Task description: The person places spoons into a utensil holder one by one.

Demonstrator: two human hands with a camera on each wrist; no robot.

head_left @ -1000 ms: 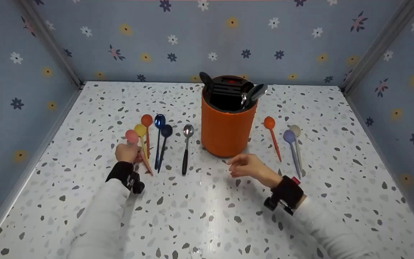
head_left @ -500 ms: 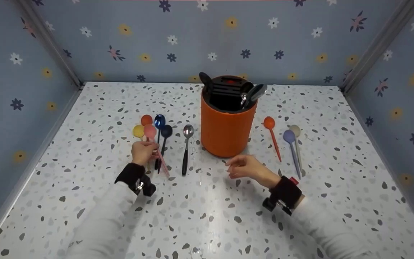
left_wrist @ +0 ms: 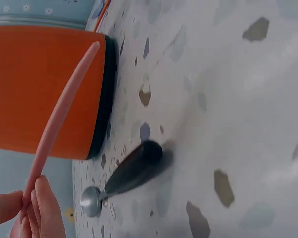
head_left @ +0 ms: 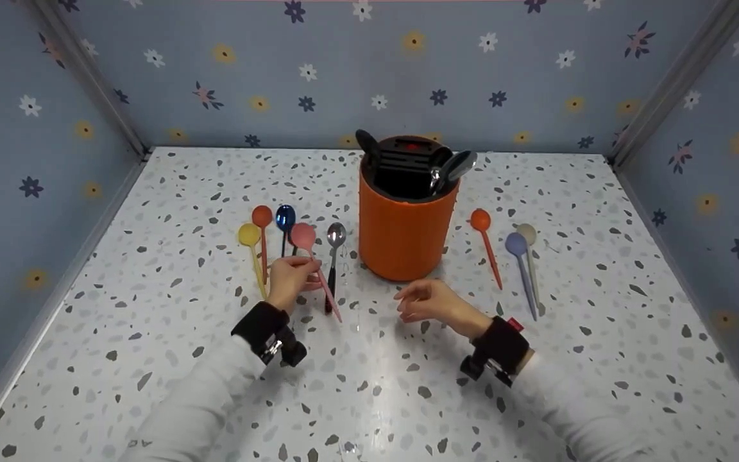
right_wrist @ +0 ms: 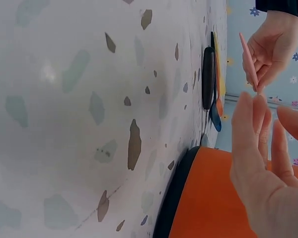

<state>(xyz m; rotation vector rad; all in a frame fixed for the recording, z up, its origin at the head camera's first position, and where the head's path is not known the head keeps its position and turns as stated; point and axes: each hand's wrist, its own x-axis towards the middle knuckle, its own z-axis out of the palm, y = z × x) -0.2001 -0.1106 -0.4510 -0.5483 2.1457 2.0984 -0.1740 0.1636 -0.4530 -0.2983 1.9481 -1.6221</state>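
Note:
My left hand (head_left: 289, 281) pinches a pink spoon (head_left: 305, 237) by its handle, held above the table with the bowl toward the back. In the left wrist view the pink handle (left_wrist: 54, 121) passes between thumb and fingers. Beneath it on the table lies a metal spoon with a black handle (head_left: 336, 236). My right hand (head_left: 433, 301) hovers in front of the orange utensil holder (head_left: 406, 240), fingers loosely bent around nothing. In the right wrist view those fingers (right_wrist: 246, 131) have nothing between them. Black and metal utensils (head_left: 459, 165) stick out of the holder.
Left of centre lie a yellow spoon (head_left: 249, 235), an orange-red spoon (head_left: 262, 217), a shiny blue spoon (head_left: 285, 216) and a dark spoon partly hidden. To the right are an orange spoon (head_left: 480, 220), a lavender spoon (head_left: 516, 243) and a beige spoon (head_left: 526, 232). Flowered panels enclose the table.
My left hand has lifted the pink spoon from beside the yellow one and carried it right, over the dark spoons to the metal one. The right hand has shifted slightly left.

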